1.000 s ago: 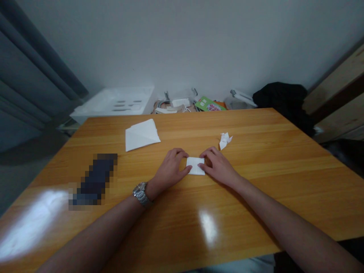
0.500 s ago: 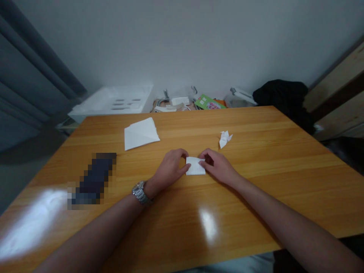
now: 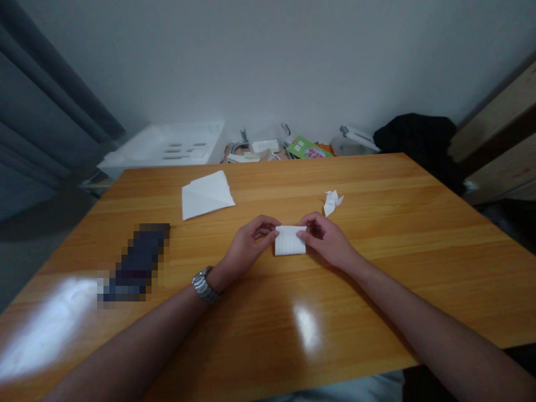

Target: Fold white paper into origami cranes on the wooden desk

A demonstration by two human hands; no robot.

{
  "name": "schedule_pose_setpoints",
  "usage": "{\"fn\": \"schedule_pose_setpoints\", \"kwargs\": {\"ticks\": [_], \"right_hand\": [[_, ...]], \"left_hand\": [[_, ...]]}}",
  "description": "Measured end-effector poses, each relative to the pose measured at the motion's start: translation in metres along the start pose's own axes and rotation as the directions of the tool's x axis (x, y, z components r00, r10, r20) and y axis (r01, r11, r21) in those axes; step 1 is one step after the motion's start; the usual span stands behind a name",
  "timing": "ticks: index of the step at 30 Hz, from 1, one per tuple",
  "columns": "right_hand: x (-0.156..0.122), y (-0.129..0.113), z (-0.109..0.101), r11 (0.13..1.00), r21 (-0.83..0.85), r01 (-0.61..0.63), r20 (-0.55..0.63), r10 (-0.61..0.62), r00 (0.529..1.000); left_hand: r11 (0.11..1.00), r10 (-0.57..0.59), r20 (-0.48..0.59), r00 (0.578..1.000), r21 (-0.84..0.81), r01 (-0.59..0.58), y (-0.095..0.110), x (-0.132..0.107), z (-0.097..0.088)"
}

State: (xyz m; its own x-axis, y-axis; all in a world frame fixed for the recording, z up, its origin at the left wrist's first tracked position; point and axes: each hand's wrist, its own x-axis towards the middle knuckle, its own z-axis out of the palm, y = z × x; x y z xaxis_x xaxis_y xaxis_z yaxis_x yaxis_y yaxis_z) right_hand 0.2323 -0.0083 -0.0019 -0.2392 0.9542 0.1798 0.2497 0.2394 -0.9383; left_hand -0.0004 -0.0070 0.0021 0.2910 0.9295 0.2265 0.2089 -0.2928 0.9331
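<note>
A small folded piece of white paper (image 3: 290, 241) with faint lines is between my hands, over the middle of the wooden table (image 3: 259, 335). My left hand (image 3: 253, 240), below a metal wristwatch (image 3: 205, 285), pinches its upper left corner between thumb and fingers. On the opposite side, the thumb of my right hand (image 3: 326, 240) lies on the paper's front near the upper right corner, with the fingers behind it. Just beyond my right hand sits a folded white paper figure (image 3: 333, 202) with pointed tips.
White paper sheets (image 3: 207, 195) lie at the back left. A dark pixelated object (image 3: 140, 259) rests on the left. Behind the table are a white plastic tray (image 3: 167, 142), a green booklet (image 3: 307, 148) and a black cloth (image 3: 414, 139).
The folded paper has risen slightly and its top edge now looks straighter. Both hands have shifted a little with it, and my left thumb has moved up toward the corner.
</note>
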Motion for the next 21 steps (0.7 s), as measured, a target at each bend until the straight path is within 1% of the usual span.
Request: {"fn": "schedule_pose_setpoints", "kwargs": {"ticks": [5,9,13,21], "right_hand": [[0.0,0.002,0.001,0.997,0.07,-0.028,-0.016,0.03,0.999],[0.0,-0.001,0.002,0.993,0.093,-0.072,-0.003,0.073,0.997],[0.0,-0.005,0.001,0.994,0.059,-0.094,0.013,0.093,0.996],[-0.001,-0.008,0.0,0.997,0.019,-0.079,0.006,0.079,0.997]], "left_hand": [[0.996,-0.025,-0.032,0.999,-0.081,0.022,0.003,-0.001,0.003],[0.996,-0.042,-0.049,0.998,-0.087,0.037,0.002,-0.001,0.002],[0.996,-0.046,-0.053,0.998,-0.077,0.042,0.001,-0.001,0.002],[0.998,-0.043,-0.071,0.997,-0.058,0.039,0.002,-0.002,0.002]]}}
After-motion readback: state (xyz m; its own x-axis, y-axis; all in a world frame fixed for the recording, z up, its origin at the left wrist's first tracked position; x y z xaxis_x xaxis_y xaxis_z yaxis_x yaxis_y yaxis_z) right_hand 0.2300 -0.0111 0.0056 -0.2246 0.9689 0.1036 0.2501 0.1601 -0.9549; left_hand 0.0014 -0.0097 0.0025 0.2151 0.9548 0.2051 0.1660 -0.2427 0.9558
